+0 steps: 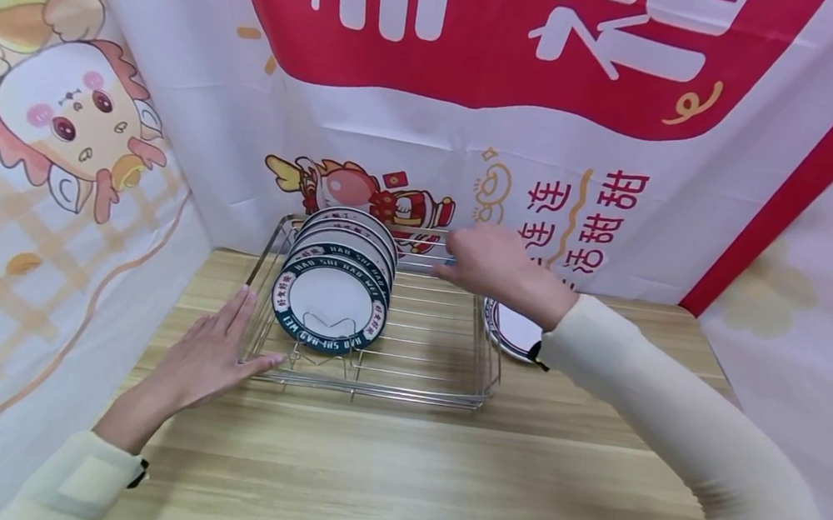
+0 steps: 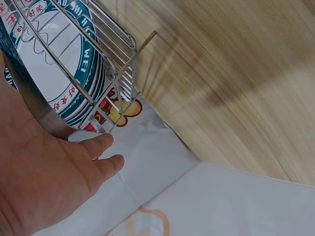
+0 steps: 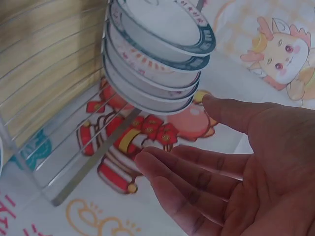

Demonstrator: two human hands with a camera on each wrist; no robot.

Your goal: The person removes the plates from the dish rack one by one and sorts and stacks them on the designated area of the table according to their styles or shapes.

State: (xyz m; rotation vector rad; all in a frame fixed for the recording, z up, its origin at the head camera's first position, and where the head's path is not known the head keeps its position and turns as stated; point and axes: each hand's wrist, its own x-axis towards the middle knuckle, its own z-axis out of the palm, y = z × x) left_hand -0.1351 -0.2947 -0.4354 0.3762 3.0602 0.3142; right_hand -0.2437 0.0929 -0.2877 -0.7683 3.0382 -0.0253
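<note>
Several round plates (image 1: 331,300) with patterned rims stand upright, one behind another, in the left part of a metal wire dish rack (image 1: 411,393). My left hand (image 1: 204,355) is at the rack's left side, its fingers extended along the frame and its thumb by the front corner. In the left wrist view that hand (image 2: 49,169) lies against the rack's metal side. Over the back right of the rack, my right hand (image 1: 494,266) is raised. The right wrist view shows this hand (image 3: 231,172) with relaxed fingers and nothing held, near the plates (image 3: 157,73).
Another plate (image 1: 518,330) lies on the wooden table (image 1: 396,476) just right of the rack, partly hidden by my right forearm. A printed cloth (image 1: 430,119) hangs behind the table, and more cloth (image 1: 70,260) covers the left side.
</note>
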